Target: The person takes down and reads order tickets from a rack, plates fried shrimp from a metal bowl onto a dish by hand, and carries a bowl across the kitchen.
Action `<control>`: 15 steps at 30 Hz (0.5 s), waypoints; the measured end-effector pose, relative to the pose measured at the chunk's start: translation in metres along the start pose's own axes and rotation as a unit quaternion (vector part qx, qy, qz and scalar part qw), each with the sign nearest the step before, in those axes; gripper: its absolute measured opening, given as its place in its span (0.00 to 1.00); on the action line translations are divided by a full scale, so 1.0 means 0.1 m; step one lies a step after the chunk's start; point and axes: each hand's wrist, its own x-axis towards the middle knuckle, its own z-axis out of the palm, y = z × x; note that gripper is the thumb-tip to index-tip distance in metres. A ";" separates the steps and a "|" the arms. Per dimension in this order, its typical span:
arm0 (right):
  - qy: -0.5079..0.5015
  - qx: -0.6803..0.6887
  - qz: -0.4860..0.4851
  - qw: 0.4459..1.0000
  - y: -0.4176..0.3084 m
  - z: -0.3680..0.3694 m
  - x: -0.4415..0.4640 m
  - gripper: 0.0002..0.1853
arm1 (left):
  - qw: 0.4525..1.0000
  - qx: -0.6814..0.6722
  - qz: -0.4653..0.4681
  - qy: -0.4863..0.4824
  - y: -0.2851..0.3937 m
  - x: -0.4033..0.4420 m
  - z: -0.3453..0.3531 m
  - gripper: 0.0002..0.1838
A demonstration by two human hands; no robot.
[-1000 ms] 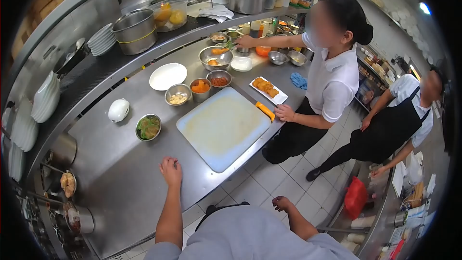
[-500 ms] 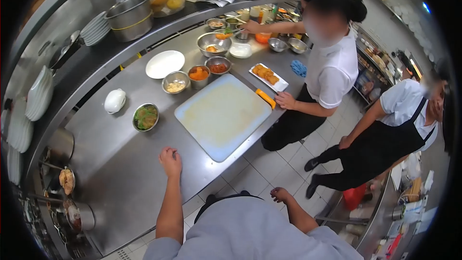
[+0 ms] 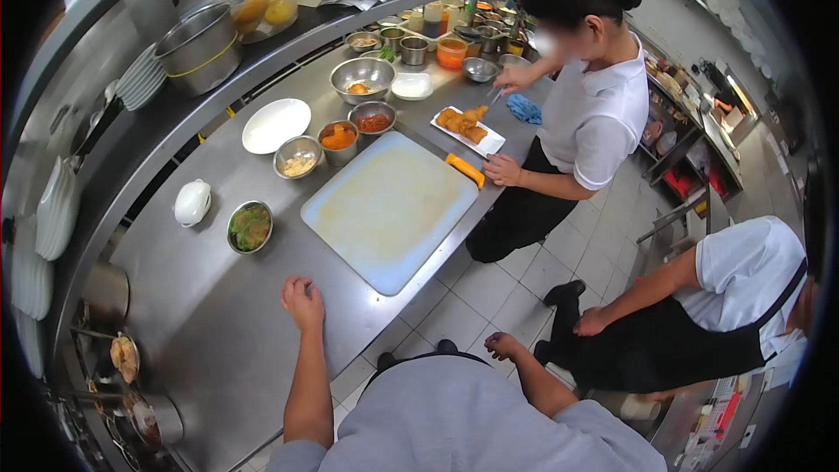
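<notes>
My left hand [image 3: 302, 301] rests on the steel table [image 3: 205, 332] with its fingers curled in and nothing visible in them. Beyond it sits a small metal bowl of greens [image 3: 250, 227]. To its right lies a large white cutting board [image 3: 389, 210], bare on top, with an orange-handled knife [image 3: 465, 170] along its far right edge. My right hand [image 3: 501, 347] hangs beside my body over the tiled floor, loosely bent, fingers a little apart, holding nothing.
Metal bowls hold white bits [image 3: 298, 158], orange food [image 3: 338, 136] and red sauce [image 3: 372, 119]. An oval white plate [image 3: 276, 126] and a lidded white dish [image 3: 192, 204] stand left. A co-worker [image 3: 585, 114] touches a tray of fried pieces [image 3: 470, 125]; another person [image 3: 690, 315] stands at right.
The near co-worker's hand has moved from above the large metal bowl to the tray, where the fried pieces now sit piled higher. The other person leans lower. My hands stay about in place.
</notes>
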 end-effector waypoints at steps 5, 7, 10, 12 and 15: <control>-0.003 0.020 -0.013 1.000 -0.09 0.00 0.00 0.19 | 1.000 0.017 -0.008 0.012 0.02 -0.02 0.02 0.07; -0.002 0.029 -0.021 0.999 -0.14 0.00 -0.01 0.20 | 1.000 0.018 -0.012 0.004 0.02 -0.01 0.00 0.07; -0.004 0.013 -0.009 1.000 -0.14 -0.03 -0.03 0.18 | 1.000 0.021 -0.022 -0.008 0.03 -0.01 -0.01 0.07; 0.009 -0.003 0.003 1.000 -0.13 -0.04 -0.02 0.18 | 0.999 0.023 -0.027 -0.011 0.04 -0.01 -0.01 0.07; 0.003 0.008 0.008 1.000 -0.09 -0.07 -0.01 0.17 | 0.999 0.026 -0.031 -0.012 0.04 -0.01 -0.02 0.08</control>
